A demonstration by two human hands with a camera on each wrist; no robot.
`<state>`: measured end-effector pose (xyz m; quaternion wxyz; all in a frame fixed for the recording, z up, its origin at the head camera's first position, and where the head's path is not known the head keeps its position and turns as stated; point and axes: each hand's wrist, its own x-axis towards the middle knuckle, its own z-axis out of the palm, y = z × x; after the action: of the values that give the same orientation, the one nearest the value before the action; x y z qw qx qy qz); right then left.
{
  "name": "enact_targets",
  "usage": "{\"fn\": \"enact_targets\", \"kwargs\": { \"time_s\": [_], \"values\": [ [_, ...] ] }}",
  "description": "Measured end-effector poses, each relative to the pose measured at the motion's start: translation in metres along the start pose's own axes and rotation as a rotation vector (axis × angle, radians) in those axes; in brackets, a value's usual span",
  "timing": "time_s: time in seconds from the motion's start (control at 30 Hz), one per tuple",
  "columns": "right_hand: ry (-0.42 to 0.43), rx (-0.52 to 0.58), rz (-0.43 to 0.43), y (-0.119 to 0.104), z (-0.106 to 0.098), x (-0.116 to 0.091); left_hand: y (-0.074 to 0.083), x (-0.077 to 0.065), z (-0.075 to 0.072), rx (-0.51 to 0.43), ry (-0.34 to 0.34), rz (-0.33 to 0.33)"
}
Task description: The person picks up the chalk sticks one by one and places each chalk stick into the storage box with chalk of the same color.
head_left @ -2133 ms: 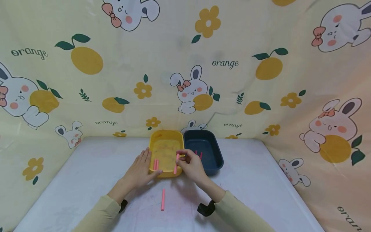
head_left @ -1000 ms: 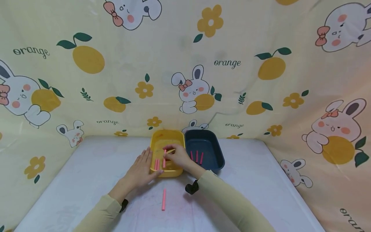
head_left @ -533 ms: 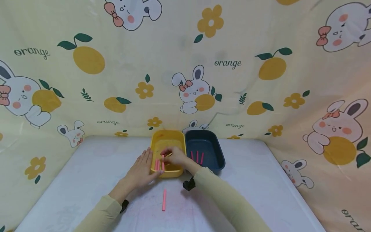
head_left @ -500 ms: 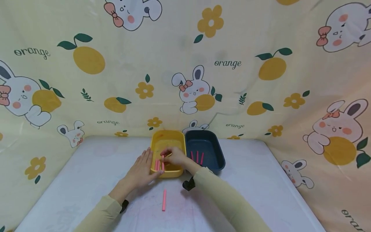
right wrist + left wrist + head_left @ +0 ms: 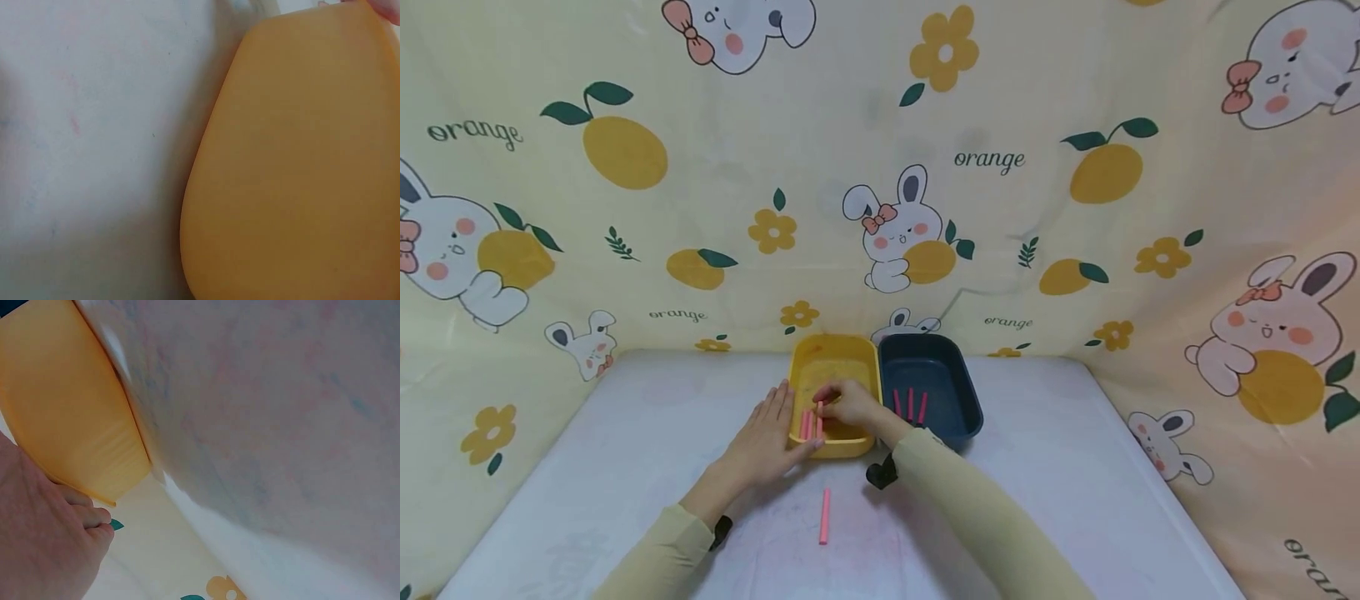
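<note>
My right hand (image 5: 853, 404) reaches into the yellow tray (image 5: 842, 451) and pinches a pink chalk stick (image 5: 820, 408) between thumb and fingers, upper end at the fingertips. Just left of it, two more pink chalk sticks (image 5: 806, 425) lie side by side near the tray's front left corner. My left hand (image 5: 760, 442) rests along the tray's left side, fingers extended and thumb at the front rim. The left wrist view shows the left hand (image 5: 56, 531) against the tray's outer wall (image 5: 75, 412). The right wrist view is mostly filled by the tray's wall (image 5: 300, 156).
A dark blue tray (image 5: 928, 362) stands against the yellow tray's right side, with three darker pink sticks (image 5: 911, 404) inside. Another pink chalk stick (image 5: 825, 517) lies on the white table (image 5: 1037, 467) in front. A printed cloth (image 5: 880, 125) hangs behind.
The right hand has carried its pink chalk stick leftward across the yellow tray and lowered it beside the two lying there. The left hand has stayed in place.
</note>
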<state>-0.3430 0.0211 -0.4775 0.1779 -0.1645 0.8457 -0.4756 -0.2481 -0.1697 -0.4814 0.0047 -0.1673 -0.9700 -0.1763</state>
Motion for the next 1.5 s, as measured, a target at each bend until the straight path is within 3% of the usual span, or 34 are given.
{"fn": "enact_targets", "kwargs": {
  "time_s": [0.8, 1.2, 1.5],
  "values": [
    [0.069, -0.227, 0.033, -0.005, 0.005, 0.0, -0.001, 0.002, 0.001, -0.006, -0.007, -0.015],
    [0.086, -0.186, 0.053, -0.005, 0.005, -0.003, 0.001, 0.0, -0.001, -0.009, -0.009, -0.015],
    [0.132, -0.125, -0.011, -0.01, 0.004, -0.01, 0.001, 0.0, -0.001, -0.003, -0.005, -0.007]
  ]
}}
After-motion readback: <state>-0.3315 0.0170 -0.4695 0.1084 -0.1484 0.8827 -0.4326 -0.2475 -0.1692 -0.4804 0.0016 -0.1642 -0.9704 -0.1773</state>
